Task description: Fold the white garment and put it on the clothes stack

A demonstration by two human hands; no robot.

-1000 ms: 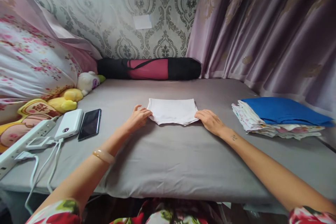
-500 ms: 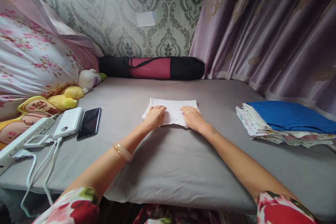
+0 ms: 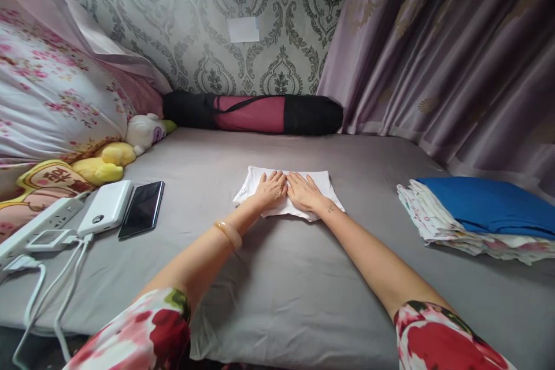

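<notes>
A folded white cloth garment (image 3: 321, 180) lies in the middle of the grey-sheeted bed (image 3: 277, 277). My left hand (image 3: 271, 189) rests flat on its left half, fingers stretched out and pointing away from me. Beside it, my right hand (image 3: 303, 191) lies flat on the cloth too, and the fingertips of both hands nearly meet at the centre. Neither hand grips anything. Parts of the cloth are covered by my palms, and its lower edge is wavy.
At right sits a stack of folded patterned clothes (image 3: 433, 222) topped by a blue cloth (image 3: 489, 205). On the left are a phone (image 3: 142, 210), a power bank (image 3: 106, 206), a power strip (image 3: 43, 228) with cables and plush toys (image 3: 104, 162). A black-and-red bag (image 3: 251, 113) lies at the back.
My hands have come together from the cloth's two sides to its middle. Their curled fingers have straightened and now lie flat. The camera view has shifted slightly.
</notes>
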